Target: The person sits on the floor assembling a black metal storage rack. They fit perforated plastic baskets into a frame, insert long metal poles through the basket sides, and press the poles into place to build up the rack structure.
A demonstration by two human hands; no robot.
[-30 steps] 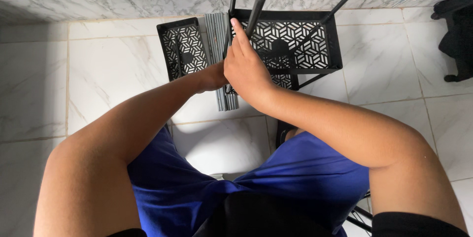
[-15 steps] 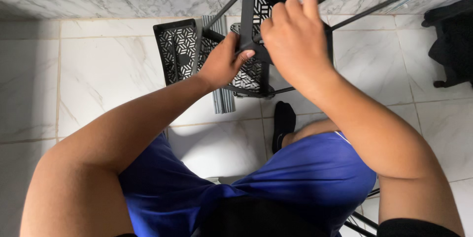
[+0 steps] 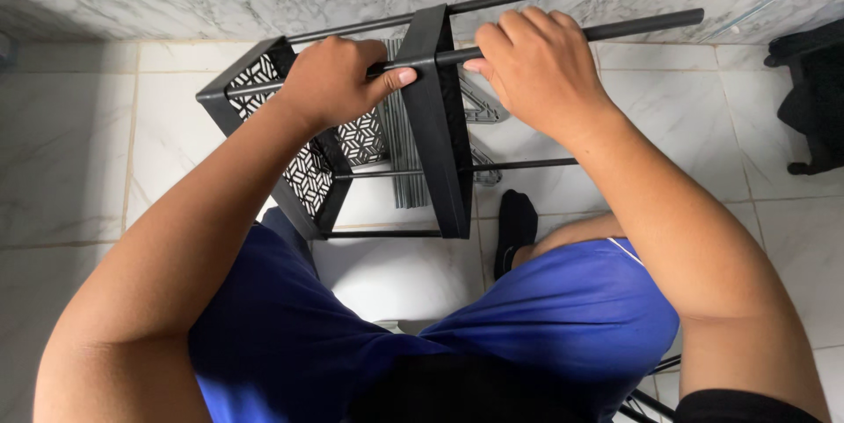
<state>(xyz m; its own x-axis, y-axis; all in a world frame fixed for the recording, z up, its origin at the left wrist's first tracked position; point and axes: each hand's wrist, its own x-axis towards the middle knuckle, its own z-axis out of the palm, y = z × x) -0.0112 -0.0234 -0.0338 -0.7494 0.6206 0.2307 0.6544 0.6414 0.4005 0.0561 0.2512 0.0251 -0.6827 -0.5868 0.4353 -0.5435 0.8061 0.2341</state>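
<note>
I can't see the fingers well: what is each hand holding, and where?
Both the left hand and right hand grip one black rod of the rack.

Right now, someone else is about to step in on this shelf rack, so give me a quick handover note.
Left hand: closed around a black rod, beside the middle shelf tray.
Right hand: gripping the same rod on the tray's other side.
The rack lies tipped on its side over the tiled floor; a patterned end tray is already on the rods.
Done: two trays threaded on.
Left: the rods' far ends look bare; loose grey strips lie beneath.
</note>
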